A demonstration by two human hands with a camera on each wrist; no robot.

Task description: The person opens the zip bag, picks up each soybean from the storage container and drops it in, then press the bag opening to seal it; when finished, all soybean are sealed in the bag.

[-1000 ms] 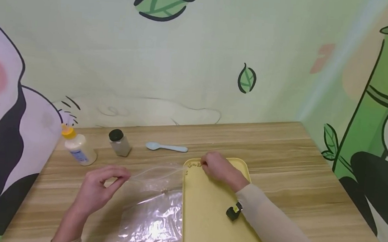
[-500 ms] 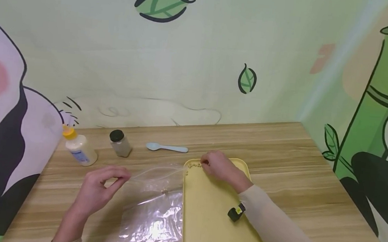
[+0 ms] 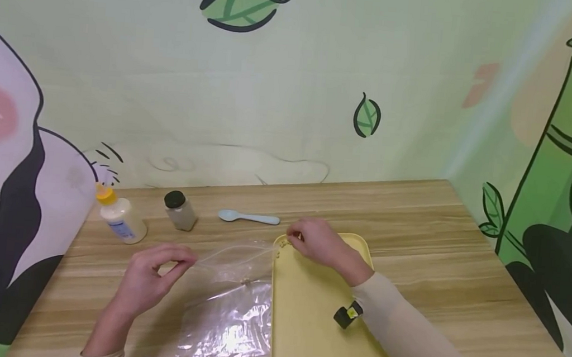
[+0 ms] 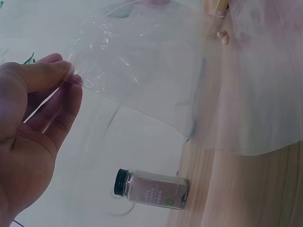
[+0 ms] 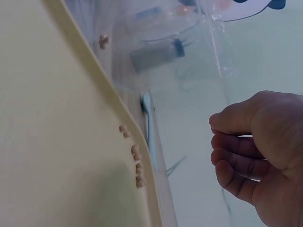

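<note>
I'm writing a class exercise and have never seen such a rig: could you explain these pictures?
No machine here: a person works bare-handed. The wide picture is taken from the head, the close ones from each wrist. On the table: a yellow tray with small beige pieces, a clear plastic bag, a blue spoon, a capped jar and a bottle. The left hand's grip pinches the bag's edge. The right hand is over the tray's far end, fingers curled; whether it holds a piece can't be told.

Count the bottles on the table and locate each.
2. The yellow-topped bottle stands at back left, beyond the left hand; the black-capped bottle stands between that bottle and the spoon. None seems hidden.
</note>
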